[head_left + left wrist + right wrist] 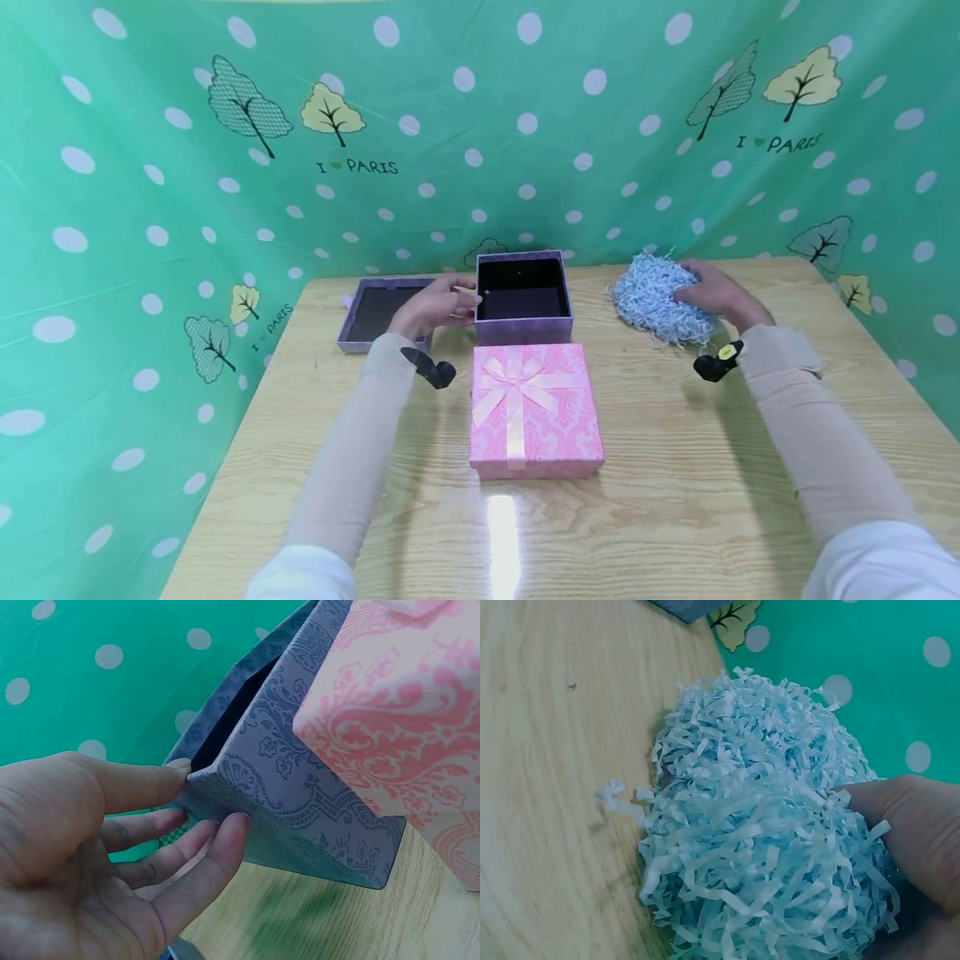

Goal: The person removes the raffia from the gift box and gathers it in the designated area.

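A purple patterned box (523, 332) with a black inside stands lidless at the back middle. My left hand (441, 305) is at its left side; in the left wrist view the thumb (146, 784) touches the rim corner and the other fingers rest loosely along the outer wall. A fluffy heap of light blue shredded paper (652, 296) lies at the back right. My right hand (716, 293) grips the heap from its right side, with the thumb (881, 802) pushed into the strands in the right wrist view and the other fingers mostly hidden.
In front of the purple box sits a pink gift box (555, 425) with a ribbon bow. A shallow purple lid (375, 312) lies inside-up at the left, partly behind my left forearm. Behind the wooden table (660, 500) hangs a green dotted cloth (525, 150).
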The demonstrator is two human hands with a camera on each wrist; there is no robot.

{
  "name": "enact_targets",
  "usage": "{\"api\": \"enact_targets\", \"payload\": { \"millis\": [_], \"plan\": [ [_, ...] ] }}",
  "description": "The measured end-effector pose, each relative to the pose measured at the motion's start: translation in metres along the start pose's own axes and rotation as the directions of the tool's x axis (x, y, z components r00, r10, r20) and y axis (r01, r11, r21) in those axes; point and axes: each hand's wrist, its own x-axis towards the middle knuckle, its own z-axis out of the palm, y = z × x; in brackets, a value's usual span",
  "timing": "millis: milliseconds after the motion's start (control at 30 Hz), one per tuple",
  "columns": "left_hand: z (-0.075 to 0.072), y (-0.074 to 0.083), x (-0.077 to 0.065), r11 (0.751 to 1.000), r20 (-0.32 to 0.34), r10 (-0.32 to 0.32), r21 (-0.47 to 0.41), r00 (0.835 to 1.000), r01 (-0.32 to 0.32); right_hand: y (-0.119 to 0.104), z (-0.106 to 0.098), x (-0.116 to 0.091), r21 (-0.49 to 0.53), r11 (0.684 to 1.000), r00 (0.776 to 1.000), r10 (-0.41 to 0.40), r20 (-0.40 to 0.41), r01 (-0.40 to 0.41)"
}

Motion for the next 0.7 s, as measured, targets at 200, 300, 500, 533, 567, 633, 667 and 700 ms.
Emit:
{"api": "enact_targets", "payload": {
  "millis": [200, 300, 500, 533, 567, 633, 667, 700],
  "plan": [
    [0.0, 0.0, 0.0, 1.0, 0.006, -0.005, -0.002, 1.0, 0.005, -0.004, 0.0, 0.0, -0.047, 0.999, 0.999, 0.005, 0.034, -0.003],
    [0.0, 0.002, 0.0, 1.0, 0.005, -0.011, 0.004, 1.0, 0.011, -0.01, -0.004, -0.004, -0.074, 0.997, 0.997, 0.022, 0.071, -0.017],
    [0.003, 0.004, 0.001, 0.999, -0.018, -0.029, 0.044, 0.999, 0.029, -0.024, -0.016, -0.015, -0.106, 0.994, 0.993, 0.037, 0.112, -0.025],
    [0.004, 0.004, 0.001, 0.998, -0.027, -0.029, 0.057, 0.999, 0.031, -0.027, -0.018, -0.016, -0.12, 0.993, 0.993, 0.031, 0.111, -0.018],
    [0.004, 0.004, 0.001, 0.997, -0.034, -0.027, 0.07, 0.999, 0.03, -0.029, -0.02, -0.017, -0.128, 0.992, 0.994, 0.031, 0.109, -0.016],
    [0.005, 0.005, -0.001, 0.994, -0.045, -0.016, 0.109, 0.999, 0.021, -0.036, -0.023, -0.019, -0.146, 0.989, 0.995, 0.032, 0.095, -0.018],
    [0.006, 0.005, -0.002, 0.991, -0.051, -0.01, 0.133, 0.999, 0.017, -0.039, -0.025, -0.02, -0.158, 0.987, 0.996, 0.033, 0.082, -0.02],
    [0.006, 0.006, -0.004, 0.989, -0.058, -0.006, 0.15, 0.998, 0.015, -0.042, -0.026, -0.022, -0.164, 0.986, 0.997, 0.035, 0.07, -0.024]
  ]
}}
